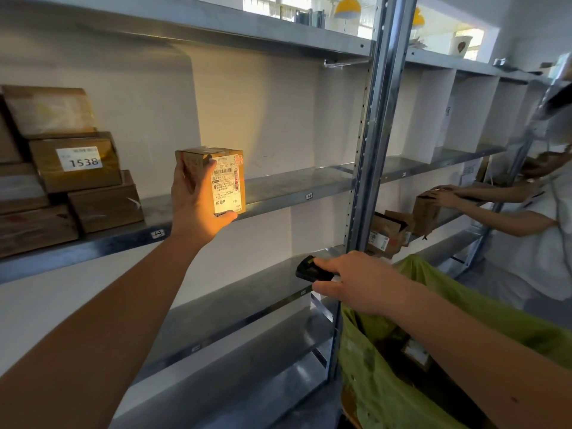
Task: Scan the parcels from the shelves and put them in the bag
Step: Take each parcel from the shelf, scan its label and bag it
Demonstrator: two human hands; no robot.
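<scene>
The left hand (198,199) grips a small parcel (216,178) upright. The right hand (356,283) holds a black scanner (308,269), with the green bag (433,335) just beneath it.

I saw a brown cardboard parcel (213,181) with a white paper label, matt but brightly lit. Left of it, the stacked boxes (71,168) were cardboard under glossy tape. The shelf (294,184) behind the parcel was dull grey metal, smooth. Below and right of it, the scanner (308,267) looked black plastic and the bag (433,320) thin green plastic, crinkled.
</scene>
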